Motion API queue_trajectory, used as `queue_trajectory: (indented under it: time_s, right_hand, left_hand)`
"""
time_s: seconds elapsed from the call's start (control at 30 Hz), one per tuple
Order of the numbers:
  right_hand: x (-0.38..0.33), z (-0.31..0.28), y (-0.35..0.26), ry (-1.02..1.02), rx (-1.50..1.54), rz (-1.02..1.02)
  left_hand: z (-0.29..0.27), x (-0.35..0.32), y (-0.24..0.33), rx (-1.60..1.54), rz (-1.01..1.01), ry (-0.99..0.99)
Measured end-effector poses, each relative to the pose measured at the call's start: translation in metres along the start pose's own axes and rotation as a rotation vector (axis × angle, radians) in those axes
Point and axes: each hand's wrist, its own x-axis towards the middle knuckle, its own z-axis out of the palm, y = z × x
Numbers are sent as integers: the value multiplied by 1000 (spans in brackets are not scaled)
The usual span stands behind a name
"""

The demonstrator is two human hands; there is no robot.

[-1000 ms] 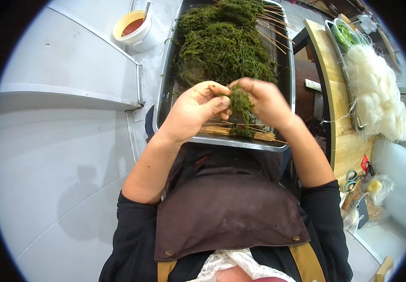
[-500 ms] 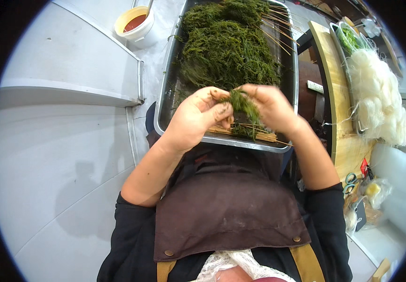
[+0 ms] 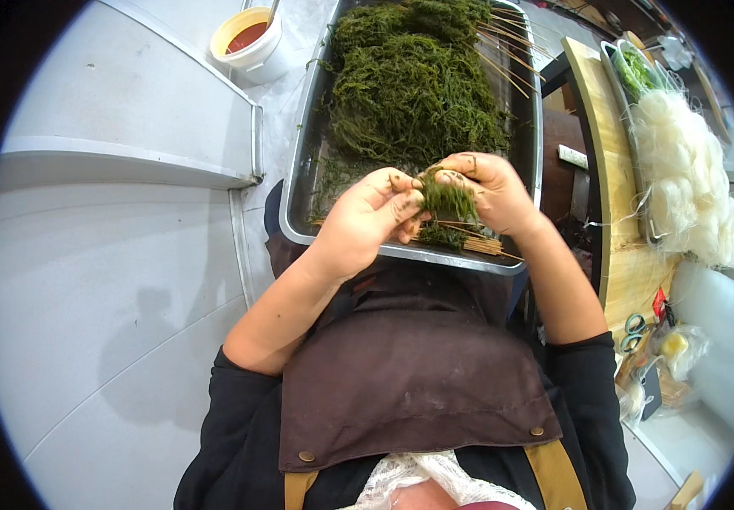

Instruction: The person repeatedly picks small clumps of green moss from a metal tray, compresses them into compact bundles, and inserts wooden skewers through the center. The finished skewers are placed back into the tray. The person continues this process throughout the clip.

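Over the near end of a metal tray, my left hand and my right hand meet around a small tuft of green seaweed. The left fingers pinch its left end; the right thumb and fingers grip its top, with strands dangling between the hands. Whether a stick is inside the tuft I cannot tell. Just beneath lie several thin wooden skewers along the near rim, a bit of seaweed on them. A large seaweed heap fills the far part of the tray.
More skewers stick out at the heap's far right. Beyond the tray's left side stands a white bucket of reddish liquid. On the right, a wooden table bears white noodle-like bundles and scissors. A grey panel borders the left.
My right hand has closed in on the tuft, its thumb now folded over the strands. The tuft hangs more bunched between my hands. My left hand keeps nearly the same place.
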Motion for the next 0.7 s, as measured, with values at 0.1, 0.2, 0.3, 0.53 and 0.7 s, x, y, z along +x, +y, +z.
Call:
queue_trajectory:
  time_s: [0.1,0.2,0.3,0.53,0.7]
  right_hand:
    - [-16,21,14,92,-241,-34]
    - [-23,34,14,27,-545,-85]
    - [-22,39,4,12,-582,-94]
    - [-5,2,-20,-125,-685,-269]
    - [9,-20,-17,-208,-446,-186]
  left_hand:
    - [5,3,-7,-160,80,94]
    - [7,3,-11,241,205,272]
    - [3,0,-9,1129,617,376]
    - [-7,-3,-3,1391,644,225]
    - [-10,-8,2,529,64,-23]
